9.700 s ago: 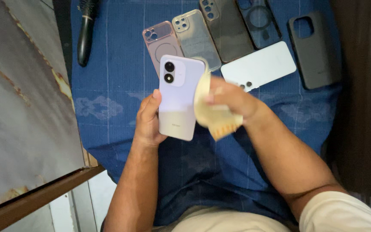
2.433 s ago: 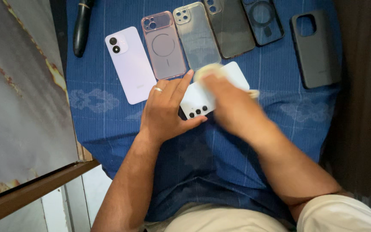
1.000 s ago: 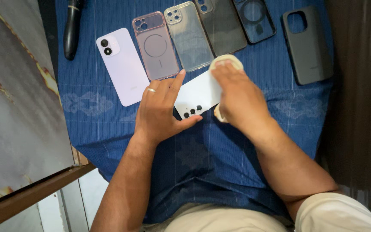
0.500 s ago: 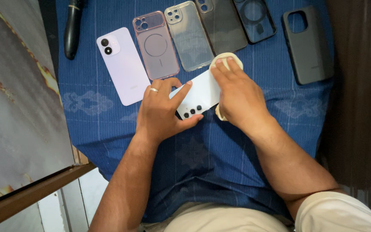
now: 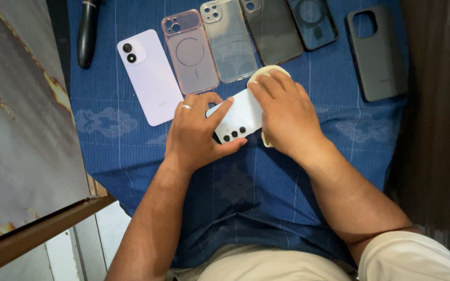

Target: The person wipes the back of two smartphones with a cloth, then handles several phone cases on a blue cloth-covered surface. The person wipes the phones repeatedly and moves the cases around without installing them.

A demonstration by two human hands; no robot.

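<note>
While left hand (image 5: 196,132) pins white phone (image 5: 238,112), right hand (image 5: 285,112) presses cloth (image 5: 266,71) on it; wipe underway, lilac phone (image 5: 149,75) & cases lie untouched.

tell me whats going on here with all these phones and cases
A person is wiping the back of a white phone that lies on a blue cloth. The left hand steadies the phone at its camera end, while the right hand presses a pale cleaning cloth onto its far end. A lilac phone lies face down to the left. Beside it sit a pink case, a clear case, two dark translucent cases and a black case.
</note>
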